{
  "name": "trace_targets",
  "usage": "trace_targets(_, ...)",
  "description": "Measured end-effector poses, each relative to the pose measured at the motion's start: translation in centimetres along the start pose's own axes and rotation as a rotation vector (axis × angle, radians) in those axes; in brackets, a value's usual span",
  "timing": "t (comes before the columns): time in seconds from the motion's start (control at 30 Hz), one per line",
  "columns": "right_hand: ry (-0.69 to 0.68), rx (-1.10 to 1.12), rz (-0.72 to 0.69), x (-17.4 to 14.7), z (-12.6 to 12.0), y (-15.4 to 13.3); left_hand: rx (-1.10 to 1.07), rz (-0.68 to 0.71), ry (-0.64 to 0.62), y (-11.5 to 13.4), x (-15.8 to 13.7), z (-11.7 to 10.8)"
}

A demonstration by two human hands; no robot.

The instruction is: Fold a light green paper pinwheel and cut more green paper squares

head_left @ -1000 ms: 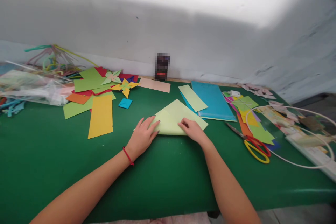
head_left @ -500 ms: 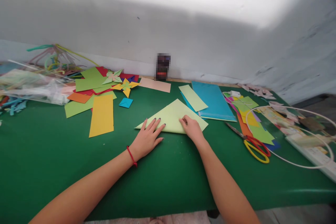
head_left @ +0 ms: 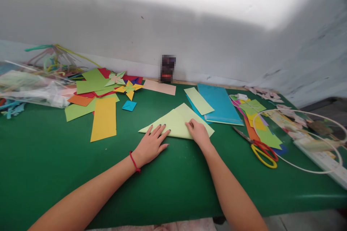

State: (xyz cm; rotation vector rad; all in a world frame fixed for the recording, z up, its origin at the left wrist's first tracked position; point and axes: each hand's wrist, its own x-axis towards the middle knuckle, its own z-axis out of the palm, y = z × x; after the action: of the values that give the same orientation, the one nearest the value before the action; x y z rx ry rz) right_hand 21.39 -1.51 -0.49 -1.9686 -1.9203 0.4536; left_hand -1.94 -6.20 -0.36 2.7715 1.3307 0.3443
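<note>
A pale green sheet of paper (head_left: 175,121), folded into a triangle, lies on the green table with its long edge towards me. My left hand (head_left: 151,144) rests flat over its left part, fingers spread and fingertips on the paper; a red cord circles that wrist. On the right side of the triangle, my right hand (head_left: 199,132) is closed, its curled fingers pressed down on the sheet near the long edge. No object shows in either hand. The undersides of the right fingers are partly hidden.
Scissors (head_left: 257,148) with red and yellow handles lie at right, beside coloured papers and a white cable (head_left: 292,170). Behind is a blue packet (head_left: 221,104) under a pale green strip (head_left: 199,101). Left are a yellow sheet (head_left: 104,119), a blue folded square (head_left: 129,106) and folded paper stars.
Both hands stay in nearly the same places on the folded paper. The whole view has shifted very slightly; nothing was picked up or let go.
</note>
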Motion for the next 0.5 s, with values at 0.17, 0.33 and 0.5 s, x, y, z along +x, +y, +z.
trace_targets(0.17, -0.141, 0.054, -0.032, -0.6, -1.3, 0.9, -0.04, 0.004, -0.012, 1.0, -0.6, -0.7)
trace_targets(0.33, -0.355, 0.068, -0.048, -1.5, -3.0, 1.5, -0.05, -0.003, -0.019, 2.5, -1.3, -1.1)
trace_targets(0.5, -0.457, 0.124, -0.059, -1.6, -3.6, 1.5, -0.021, 0.004, -0.022, 2.9, -1.3, -0.5)
